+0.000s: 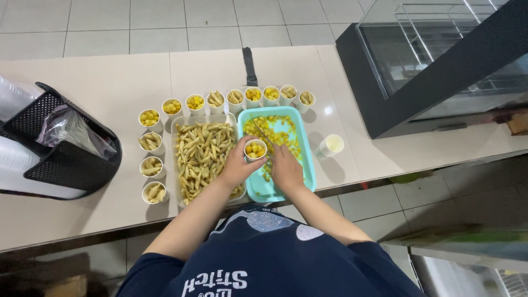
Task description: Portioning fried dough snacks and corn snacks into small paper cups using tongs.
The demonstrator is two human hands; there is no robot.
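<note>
Left hand point(237, 165) curled around paper cup point(255, 149); right hand point(286, 166) gripping (apparently) tongs point(263, 132).

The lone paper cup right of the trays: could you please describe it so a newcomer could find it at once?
Start at the turquoise tray on the beige counter. Just beyond its right edge stands a single small paper cup. Unlike the filled cups lined up around the trays, it stands alone and holds no snacks.

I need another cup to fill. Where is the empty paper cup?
In the head view, the empty white paper cup stands alone on the beige counter, just right of the turquoise plastic tray of yellow pieces, beyond the right hand.
</note>
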